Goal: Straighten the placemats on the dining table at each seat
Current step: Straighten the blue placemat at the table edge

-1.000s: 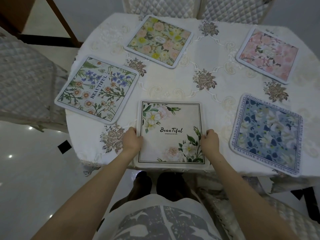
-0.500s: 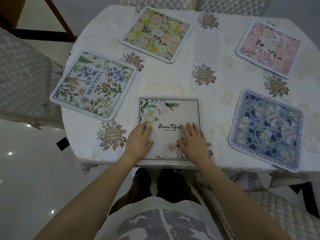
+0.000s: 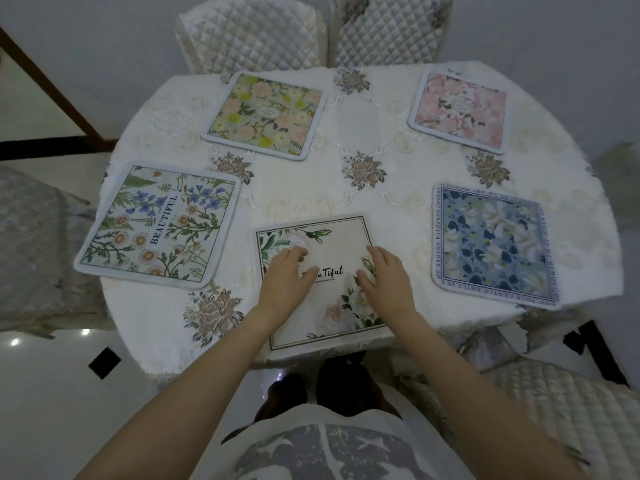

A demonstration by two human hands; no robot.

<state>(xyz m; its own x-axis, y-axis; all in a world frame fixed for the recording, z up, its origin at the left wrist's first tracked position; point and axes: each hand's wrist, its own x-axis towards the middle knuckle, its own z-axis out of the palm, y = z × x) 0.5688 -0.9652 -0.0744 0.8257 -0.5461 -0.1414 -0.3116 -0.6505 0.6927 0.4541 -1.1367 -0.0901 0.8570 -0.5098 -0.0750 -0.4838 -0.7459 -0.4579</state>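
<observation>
Several square floral placemats lie on a round table under a cream embroidered cloth [image 3: 346, 199]. The cream "Beautiful" placemat [image 3: 341, 244] lies at the near edge, slightly overhanging it and turned a little. My left hand [image 3: 285, 284] and my right hand [image 3: 386, 282] both rest flat on top of it, fingers spread, holding nothing. To the left lies a white mat with blue and orange flowers [image 3: 159, 226], tilted. A blue mat [image 3: 491, 242] lies to the right, a yellow-green mat [image 3: 266, 114] at the far left, a pink mat [image 3: 460, 110] at the far right.
Quilted chairs stand around the table: two at the far side [image 3: 256, 32], one at the left [image 3: 31, 237], one at the near right [image 3: 568, 410]. A glossy white floor [image 3: 45, 410] lies below. My feet show under the table edge.
My hands left the sides of the cream placemat and came onto its top, then slid further up it. The camera view pulled back, showing more of the far chairs.
</observation>
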